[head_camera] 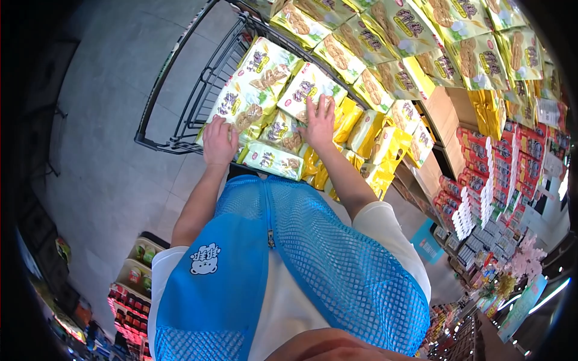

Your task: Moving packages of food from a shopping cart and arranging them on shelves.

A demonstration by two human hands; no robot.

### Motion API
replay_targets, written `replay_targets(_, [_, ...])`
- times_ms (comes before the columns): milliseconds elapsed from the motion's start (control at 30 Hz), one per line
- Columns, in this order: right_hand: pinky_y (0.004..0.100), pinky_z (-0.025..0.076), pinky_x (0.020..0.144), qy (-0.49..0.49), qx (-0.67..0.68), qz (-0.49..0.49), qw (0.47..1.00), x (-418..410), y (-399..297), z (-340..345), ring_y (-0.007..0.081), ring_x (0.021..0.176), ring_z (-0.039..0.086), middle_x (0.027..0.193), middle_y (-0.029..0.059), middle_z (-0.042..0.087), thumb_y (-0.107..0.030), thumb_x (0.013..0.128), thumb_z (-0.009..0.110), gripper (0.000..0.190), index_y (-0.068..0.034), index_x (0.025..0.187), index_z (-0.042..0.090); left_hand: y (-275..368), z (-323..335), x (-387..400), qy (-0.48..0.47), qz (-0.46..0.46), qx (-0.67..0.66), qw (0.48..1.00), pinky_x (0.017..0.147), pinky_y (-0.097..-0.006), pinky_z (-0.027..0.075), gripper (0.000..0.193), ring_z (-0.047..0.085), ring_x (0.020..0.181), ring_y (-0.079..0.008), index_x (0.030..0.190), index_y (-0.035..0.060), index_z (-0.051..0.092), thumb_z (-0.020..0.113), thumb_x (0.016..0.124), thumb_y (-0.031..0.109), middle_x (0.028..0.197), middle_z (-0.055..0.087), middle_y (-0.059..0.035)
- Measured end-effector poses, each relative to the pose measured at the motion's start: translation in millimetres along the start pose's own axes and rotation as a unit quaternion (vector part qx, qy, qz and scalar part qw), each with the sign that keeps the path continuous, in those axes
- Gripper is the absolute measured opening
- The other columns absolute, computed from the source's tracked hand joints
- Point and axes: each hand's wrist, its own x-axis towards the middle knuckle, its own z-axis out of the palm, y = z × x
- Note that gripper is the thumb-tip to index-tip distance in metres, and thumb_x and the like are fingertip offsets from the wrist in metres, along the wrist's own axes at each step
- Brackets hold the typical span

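Yellow-and-white packs of twisted pastry fill the near end of a black wire shopping cart. My left hand (220, 141) rests on the near edge of a pack (239, 108) at the cart's left side, its fingers bent over the top. My right hand (319, 124) lies with spread fingers on another pack (302, 90) to the right. Between the hands sits a further pack (281, 133), and a narrower pack (272, 161) lies across the cart's near edge. Whether either hand grips its pack cannot be told.
The black shopping cart (168, 81) stands on grey floor tiles. Stacked packs of the same kind (402, 31) cover a wooden display (445, 119) along its right. Red canned goods (478, 171) stand farther right. A shelf of jars (131, 311) is at lower left.
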Motion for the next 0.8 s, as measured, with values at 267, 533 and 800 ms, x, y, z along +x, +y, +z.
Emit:
replay_targets(267, [0.0591, 0.023, 0.124, 0.07, -0.099, -0.078, 0.99, 43.0, 33.4, 46.2, 0.047, 0.153, 0.019, 0.166, 0.0223, 0.026, -0.035, 0.087, 0.078, 0.091, -0.019, 0.162, 0.029, 6.3, 8.1, 8.7, 0.002, 0.023, -0.001, 1.0, 0.109, -0.0502, 0.041, 0.02, 0.054, 0.131, -0.0355, 0.101, 0.0054, 0.065, 0.067, 0.091, 0.023, 0.124, 0.063, -0.014])
replay_targets(533, [0.0522, 0.04, 0.114, 0.144, 0.115, 0.012, 0.983, 51.4, 57.6, -73.8, 0.0392, 0.136, 0.047, 0.148, 0.0225, 0.046, -0.031, 0.08, 0.084, 0.083, -0.007, 0.148, 0.043, 5.9, 1.8, 1.9, -0.01, 0.013, 0.019, 1.0, 0.108, -0.0492, 0.041, 0.019, 0.053, 0.13, -0.0364, 0.1, 0.0034, 0.065, 0.065, 0.092, 0.021, 0.123, 0.061, -0.0153])
replay_targets(800, [0.0519, 0.037, 0.116, 0.517, 0.097, 0.074, 0.847, 131.9, 144.1, -274.3, 0.0462, 0.139, 0.041, 0.152, 0.029, 0.034, -0.03, 0.088, 0.077, 0.086, 0.002, 0.153, 0.029, 10.0, -2.8, 3.0, 0.009, 0.01, 0.015, 1.0, 0.107, -0.0501, 0.041, 0.019, 0.055, 0.125, -0.0371, 0.096, 0.0025, 0.064, 0.065, 0.092, 0.021, 0.12, 0.061, -0.0156])
